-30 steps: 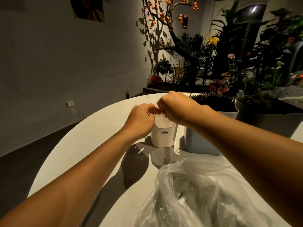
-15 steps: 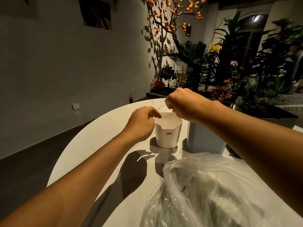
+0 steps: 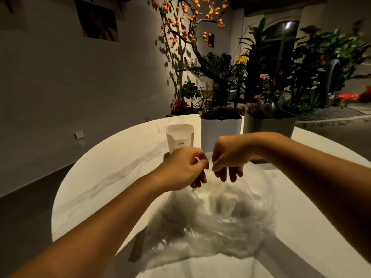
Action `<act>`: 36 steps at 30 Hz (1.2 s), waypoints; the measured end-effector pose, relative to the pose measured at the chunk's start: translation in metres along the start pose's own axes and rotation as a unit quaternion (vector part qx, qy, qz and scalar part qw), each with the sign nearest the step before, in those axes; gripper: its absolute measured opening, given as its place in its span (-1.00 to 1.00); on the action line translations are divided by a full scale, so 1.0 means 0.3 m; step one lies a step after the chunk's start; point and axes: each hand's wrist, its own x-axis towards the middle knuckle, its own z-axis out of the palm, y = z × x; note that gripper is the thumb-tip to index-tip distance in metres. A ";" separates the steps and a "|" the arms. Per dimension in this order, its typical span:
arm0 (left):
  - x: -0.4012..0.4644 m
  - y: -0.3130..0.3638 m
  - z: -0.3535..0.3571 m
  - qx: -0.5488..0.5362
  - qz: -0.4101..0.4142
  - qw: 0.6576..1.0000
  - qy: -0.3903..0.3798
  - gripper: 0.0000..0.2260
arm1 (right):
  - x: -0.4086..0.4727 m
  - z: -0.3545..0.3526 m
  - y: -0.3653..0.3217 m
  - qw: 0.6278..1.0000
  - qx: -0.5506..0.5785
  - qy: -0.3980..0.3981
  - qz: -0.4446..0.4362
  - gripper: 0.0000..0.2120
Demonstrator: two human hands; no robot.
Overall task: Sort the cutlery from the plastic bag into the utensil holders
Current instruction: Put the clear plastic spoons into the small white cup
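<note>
A crumpled clear plastic bag lies on the round white table close to me; it is blurred and I cannot make out the cutlery inside. My left hand and my right hand hover side by side over the bag's far top edge. Their fingers are curled, and the thumb and forefinger of each pinch the thin plastic there. A white utensil holder with a small dark logo stands upright just beyond my left hand, apart from it.
A white square planter and a grey planter stand to the right of the holder at the table's far side. Behind them are dense plants and a tree with orange fruit. The table's curved edge runs on the left.
Both hands have drawn back from the rim of the white holder toward me and now pinch the top of the bag. The holder now stands uncovered.
</note>
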 end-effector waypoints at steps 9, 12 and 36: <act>-0.068 -0.128 0.128 0.145 -0.045 0.988 -0.023 -0.39 | 0.047 0.234 0.096 0.975 -0.057 0.153 -0.151 -0.65; -0.054 -0.139 0.125 0.042 -0.057 0.996 -0.060 -0.22 | 0.075 0.270 0.109 0.968 -0.056 0.183 -0.161 -0.58; -0.015 -0.199 0.119 0.124 -0.051 0.991 -0.008 -0.61 | 0.116 0.301 0.182 0.934 -0.118 0.251 -0.227 -0.78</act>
